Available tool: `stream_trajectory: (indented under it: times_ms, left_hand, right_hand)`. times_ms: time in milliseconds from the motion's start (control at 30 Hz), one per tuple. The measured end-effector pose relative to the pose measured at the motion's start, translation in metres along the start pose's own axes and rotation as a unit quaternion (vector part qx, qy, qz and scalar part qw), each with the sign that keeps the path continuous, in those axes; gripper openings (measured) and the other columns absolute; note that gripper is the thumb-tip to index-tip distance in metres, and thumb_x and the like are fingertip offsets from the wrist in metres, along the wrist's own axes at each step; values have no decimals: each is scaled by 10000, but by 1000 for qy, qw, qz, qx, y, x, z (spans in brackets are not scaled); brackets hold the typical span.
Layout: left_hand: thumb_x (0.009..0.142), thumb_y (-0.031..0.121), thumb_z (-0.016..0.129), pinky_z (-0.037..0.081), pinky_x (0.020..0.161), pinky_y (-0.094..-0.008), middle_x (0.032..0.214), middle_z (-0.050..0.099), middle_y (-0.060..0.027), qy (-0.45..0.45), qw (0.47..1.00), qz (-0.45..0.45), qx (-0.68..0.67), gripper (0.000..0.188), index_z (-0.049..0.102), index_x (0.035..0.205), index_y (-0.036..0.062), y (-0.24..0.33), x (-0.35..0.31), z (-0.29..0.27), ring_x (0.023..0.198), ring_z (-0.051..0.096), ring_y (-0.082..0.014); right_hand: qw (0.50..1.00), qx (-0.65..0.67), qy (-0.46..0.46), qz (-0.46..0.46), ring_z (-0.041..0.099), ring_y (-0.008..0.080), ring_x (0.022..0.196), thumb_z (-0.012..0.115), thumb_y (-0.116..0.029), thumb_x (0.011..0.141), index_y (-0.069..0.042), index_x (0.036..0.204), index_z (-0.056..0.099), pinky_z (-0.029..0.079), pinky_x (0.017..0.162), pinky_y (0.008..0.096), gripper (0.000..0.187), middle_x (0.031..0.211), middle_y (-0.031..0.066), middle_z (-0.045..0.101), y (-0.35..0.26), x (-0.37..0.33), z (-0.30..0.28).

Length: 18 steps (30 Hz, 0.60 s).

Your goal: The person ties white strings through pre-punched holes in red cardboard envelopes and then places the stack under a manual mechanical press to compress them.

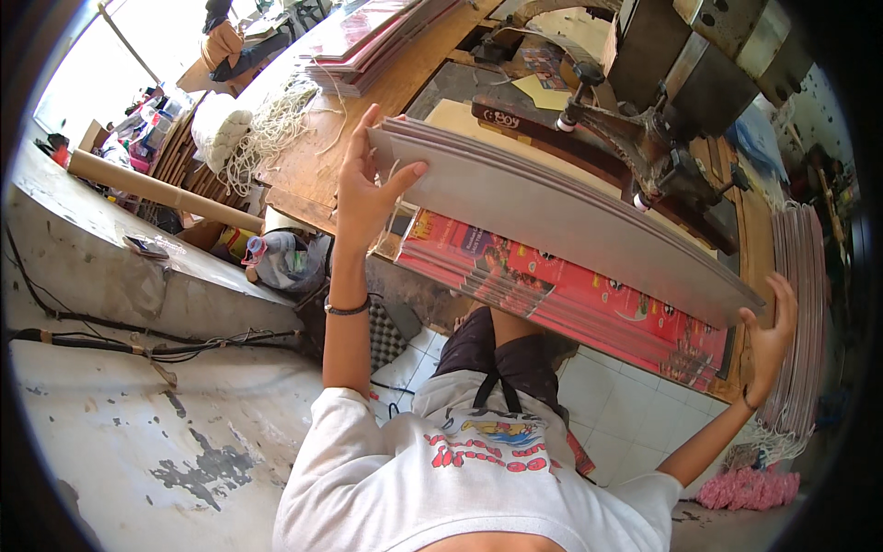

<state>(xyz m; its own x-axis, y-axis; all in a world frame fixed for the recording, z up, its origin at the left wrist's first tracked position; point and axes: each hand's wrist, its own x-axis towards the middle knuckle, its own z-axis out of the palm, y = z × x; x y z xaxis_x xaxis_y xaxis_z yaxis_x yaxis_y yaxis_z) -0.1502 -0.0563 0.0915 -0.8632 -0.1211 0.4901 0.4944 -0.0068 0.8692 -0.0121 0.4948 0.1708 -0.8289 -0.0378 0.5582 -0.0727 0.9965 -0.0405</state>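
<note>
Gripping grey boards (552, 216) at both ends, left hand (363, 191) and right hand (769, 336) hold them over red boards (589, 293) in apparent squaring, the next move likely needing even pressure.

A pale wall (101, 414) fills the lower left, its paint flaked to dark grey patches (207, 469), black cables (175, 348) strung along it. White square tiles cover the floor (593, 396) beside a worn wooden tabletop (308, 189). Strong light washes out the upper left; a speckled wall (828, 120) stands at upper right.
</note>
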Motion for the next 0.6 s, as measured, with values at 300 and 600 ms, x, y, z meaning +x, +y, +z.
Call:
stream_trajectory:
  times_ms: [300, 600]
  left_hand:
    - [751, 29, 827, 485, 1029, -339, 1396, 535, -151, -17, 995, -16, -100, 947, 280, 1523, -5, -6, -11, 1, 1205, 575, -205]
    - [694, 69, 871, 363, 1154, -397, 1465, 478, -157, -83, 996, -19, -41, 961, 341, 1493, 9, -2, -28, -5, 1375, 444, -268]
  right_hand:
    - [839, 493, 74, 217, 361, 276, 1436, 545, -416, 1014, -69, 1555, 240, 295, 1186, 420, 711, 1542, 187, 375, 58, -81, 86]
    - [827, 465, 141, 283, 511, 215, 1236, 589, -419, 985, -28, 1459, 335, 381, 1119, 387, 664, 1302, 108, 512, 58, -107, 119]
